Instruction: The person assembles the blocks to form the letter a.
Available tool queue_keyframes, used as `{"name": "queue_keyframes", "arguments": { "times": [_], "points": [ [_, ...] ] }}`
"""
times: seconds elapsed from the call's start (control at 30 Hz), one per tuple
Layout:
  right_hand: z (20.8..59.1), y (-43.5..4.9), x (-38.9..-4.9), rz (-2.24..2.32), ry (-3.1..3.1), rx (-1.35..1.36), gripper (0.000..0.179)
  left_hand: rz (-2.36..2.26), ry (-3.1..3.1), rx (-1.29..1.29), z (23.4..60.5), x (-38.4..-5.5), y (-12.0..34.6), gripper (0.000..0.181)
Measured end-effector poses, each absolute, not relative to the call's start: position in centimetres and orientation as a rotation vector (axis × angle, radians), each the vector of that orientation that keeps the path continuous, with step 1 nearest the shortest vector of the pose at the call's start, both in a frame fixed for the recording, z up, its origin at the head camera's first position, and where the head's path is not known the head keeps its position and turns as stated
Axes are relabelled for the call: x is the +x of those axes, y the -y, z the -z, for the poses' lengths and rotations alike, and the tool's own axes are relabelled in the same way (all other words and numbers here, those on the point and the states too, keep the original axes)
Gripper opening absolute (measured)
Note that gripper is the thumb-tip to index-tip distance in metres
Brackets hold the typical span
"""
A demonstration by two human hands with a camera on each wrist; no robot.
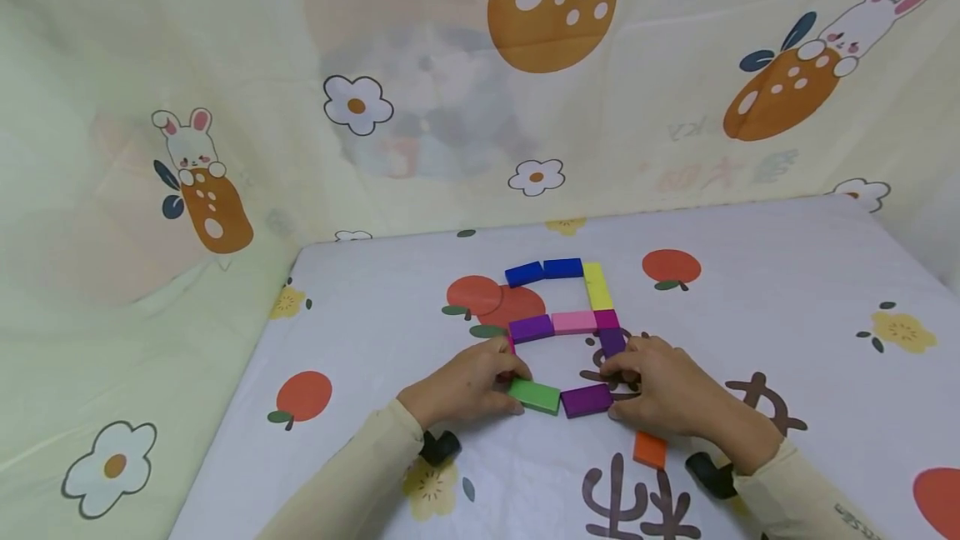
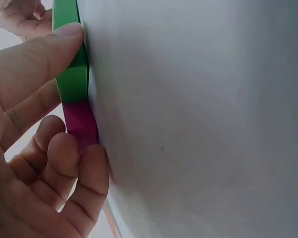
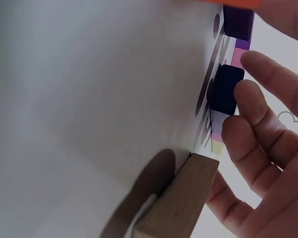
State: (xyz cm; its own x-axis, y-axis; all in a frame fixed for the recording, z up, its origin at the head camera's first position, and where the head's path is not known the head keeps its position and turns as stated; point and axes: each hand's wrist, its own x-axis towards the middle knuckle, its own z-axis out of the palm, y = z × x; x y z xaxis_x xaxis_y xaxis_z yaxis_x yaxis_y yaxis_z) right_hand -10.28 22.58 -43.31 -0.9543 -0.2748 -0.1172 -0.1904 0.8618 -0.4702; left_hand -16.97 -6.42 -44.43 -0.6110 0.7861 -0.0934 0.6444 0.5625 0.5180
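Pale yellow cloth with bunnies (image 1: 247,40) hangs behind a table spread with a white, fruit-print cloth (image 1: 360,298). On that cloth, small flat-sided blocks in many colours make a bent line with a loop at its lower end. Two blue blocks (image 1: 543,272) lie at the far end, by a yellow block (image 1: 598,286), and a light pink block (image 1: 574,322) lies across the middle. The left hand (image 1: 468,377) has its thumb and a finger pinched round the bright green block (image 1: 535,397) at the bottom of the loop, and its other fingers curl by a deep pink block (image 2: 79,116). The right hand (image 1: 675,377) is loose – thumb and fingers apart – by the bottom purple block (image 1: 587,400) and the dark purple block (image 1: 612,342) above it. A brown, wooden-looking block (image 3: 181,196) is close to its fingers; I can't tell if they touch it. An orange block (image 1: 650,449) sits alone, nearer the person. The blocks look light, hard and smooth, so they should slide with a tiny push and not break. Best hold the green one by its two long sides, near an end – one bump could knock its neighbours crooked.
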Motion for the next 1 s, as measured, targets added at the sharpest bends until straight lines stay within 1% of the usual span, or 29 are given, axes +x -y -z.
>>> {"name": "queue_keyframes", "arguments": {
  "times": [0.23,0.5,1.0],
  "points": [
    [43.2,-23.0,-10.3,0.756,-2.848,-0.325,0.04,-0.66,-2.482,1.101,44.1,-17.4,7.0,0.042],
    [43.3,-23.5,-10.3,0.772,-2.899,-0.321,0.046,-0.712,-2.418,1.102,44.0,-18.2,7.1,0.046],
    [43.3,-23.8,-10.2,0.726,-2.876,-0.303,0.054,-0.722,-2.386,1.101,44.1,-18.5,6.9,0.036]
  ]
}}
